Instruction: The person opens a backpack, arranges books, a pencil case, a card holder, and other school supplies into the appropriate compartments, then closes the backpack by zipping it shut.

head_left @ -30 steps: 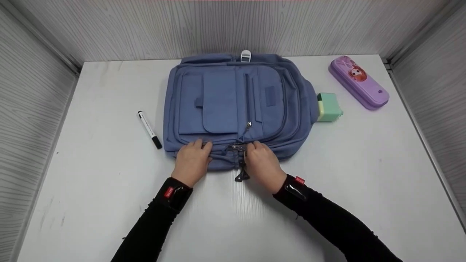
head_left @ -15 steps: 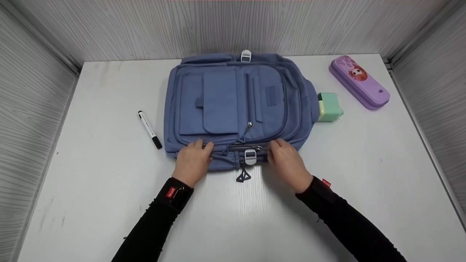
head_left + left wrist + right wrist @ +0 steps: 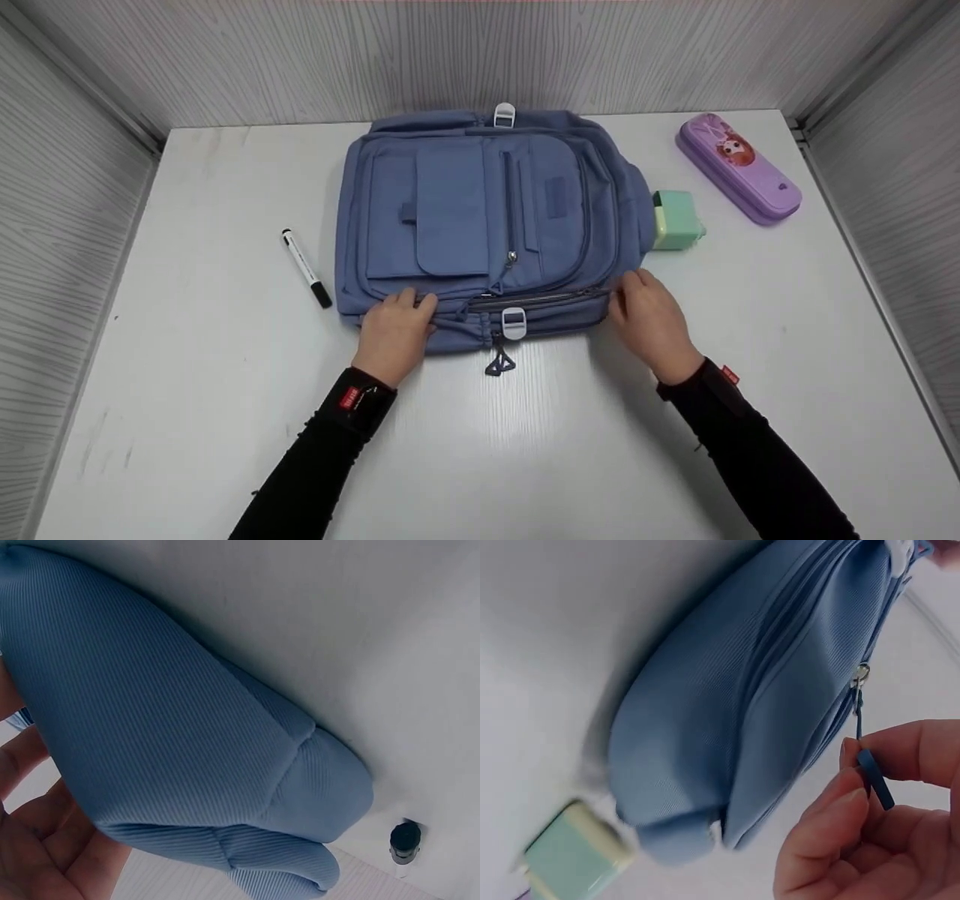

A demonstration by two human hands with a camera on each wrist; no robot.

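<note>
A blue backpack (image 3: 450, 210) lies flat with its front pockets facing up. At its near left corner my left hand (image 3: 395, 334) holds the side of the bag, fingers over the edge; the left wrist view shows the curled fingers (image 3: 45, 840) behind the fabric. My right hand (image 3: 651, 322) is at the near right side. In the right wrist view its thumb and fingertips pinch a dark blue zipper pull (image 3: 875, 778), hung by a cord from the metal slider (image 3: 861, 675). In the head view, the zipper (image 3: 540, 300) runs along the near side between both hands.
A white and black marker (image 3: 306, 268) lies left of the backpack. Beyond its right end sit a mint green box-like object (image 3: 677, 220) and a purple pencil case (image 3: 739, 169). A white strap buckle (image 3: 514, 323) and triangular pulls (image 3: 499, 364) hang at the near side.
My right hand has slid rightward along the near side of the backpack with the zipper pull, uncovering the white buckle and a longer stretch of zipper. My left hand has stayed in place.
</note>
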